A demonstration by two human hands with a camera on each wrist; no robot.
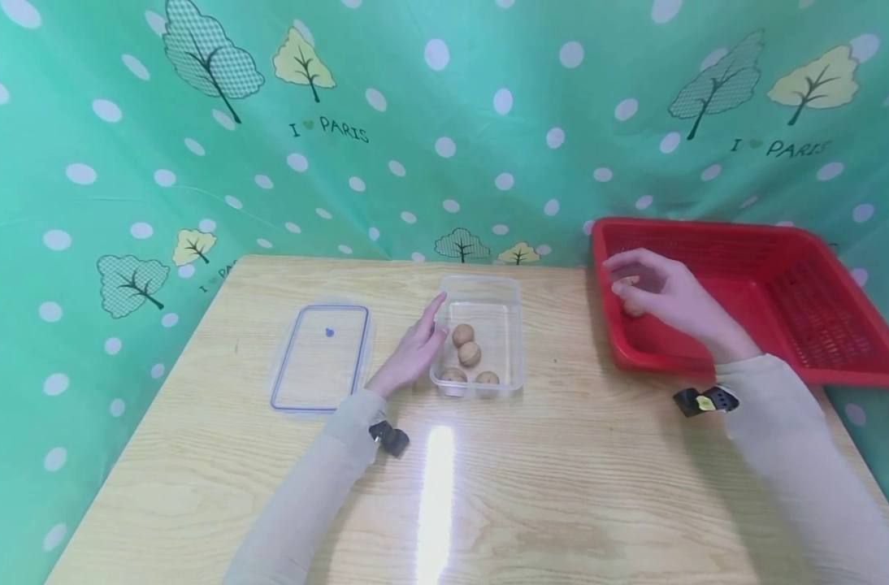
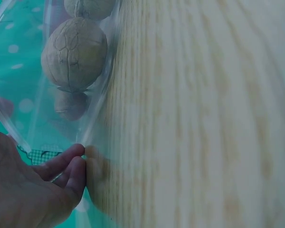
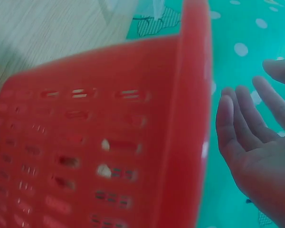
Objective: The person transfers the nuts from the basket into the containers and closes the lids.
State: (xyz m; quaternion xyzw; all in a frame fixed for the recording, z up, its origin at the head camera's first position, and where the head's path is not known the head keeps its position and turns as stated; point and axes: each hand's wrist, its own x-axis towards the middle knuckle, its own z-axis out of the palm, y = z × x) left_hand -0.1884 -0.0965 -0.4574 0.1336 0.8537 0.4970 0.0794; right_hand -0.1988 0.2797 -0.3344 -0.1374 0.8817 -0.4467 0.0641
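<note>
Head view: grooved tan walnuts (image 1: 470,353) in a see-through plastic container (image 1: 492,333), another in a slotted red basket (image 1: 803,268)

Left hand (image 1: 414,349) has its fingers bent around the container's smooth side wall, lightly gripping it; right hand (image 1: 667,296) is over the basket, fingers loosely curved, parted and empty, near that walnut. Flat blue-edged lid (image 1: 320,357) sits on the streaky pale wood table (image 1: 561,463)

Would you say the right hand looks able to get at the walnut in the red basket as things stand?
Yes, most likely: the right hand appears to hold nothing and is right by the walnut, over the open-topped red basket, with nothing visibly blocking it.
</note>
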